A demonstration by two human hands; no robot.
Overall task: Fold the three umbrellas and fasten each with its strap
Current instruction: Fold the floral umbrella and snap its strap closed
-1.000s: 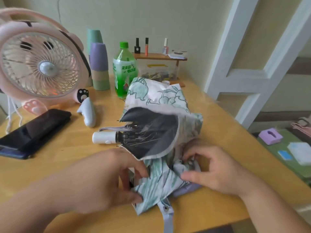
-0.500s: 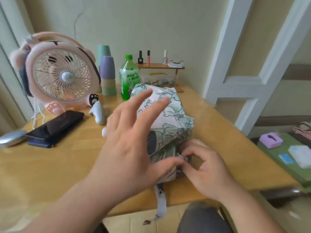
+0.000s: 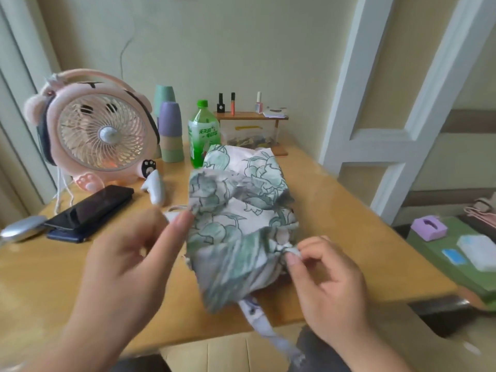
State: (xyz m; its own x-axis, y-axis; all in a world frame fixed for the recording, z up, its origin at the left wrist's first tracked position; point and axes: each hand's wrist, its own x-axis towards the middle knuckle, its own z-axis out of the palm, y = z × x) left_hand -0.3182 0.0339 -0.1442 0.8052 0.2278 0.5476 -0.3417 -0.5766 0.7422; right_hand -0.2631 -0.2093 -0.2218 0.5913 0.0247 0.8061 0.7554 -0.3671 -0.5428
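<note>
A collapsed umbrella [image 3: 241, 218] with white fabric and green flower print lies bunched on the wooden table [image 3: 349, 210]. Its pale strap [image 3: 265, 326] hangs over the table's front edge. My left hand [image 3: 126, 264] is at the umbrella's left side, its raised finger touching a fold of the fabric. My right hand [image 3: 324, 275] pinches a bunched corner of the fabric at the umbrella's right side. The white handle [image 3: 171, 214] barely shows behind my left fingers. No other umbrella is visible.
A pink fan [image 3: 99, 132] stands at the back left, with stacked cups [image 3: 170, 130], a green bottle [image 3: 202, 132] and a small shelf [image 3: 251, 116] behind the umbrella. A black phone [image 3: 88, 210] and a white gadget [image 3: 155, 187] lie left. A white ladder frame [image 3: 389, 103] rises right.
My left hand came down from above the umbrella to its left edge. The fabric has been pulled over, hiding the black lining seen a second ago. The view has drawn back.
</note>
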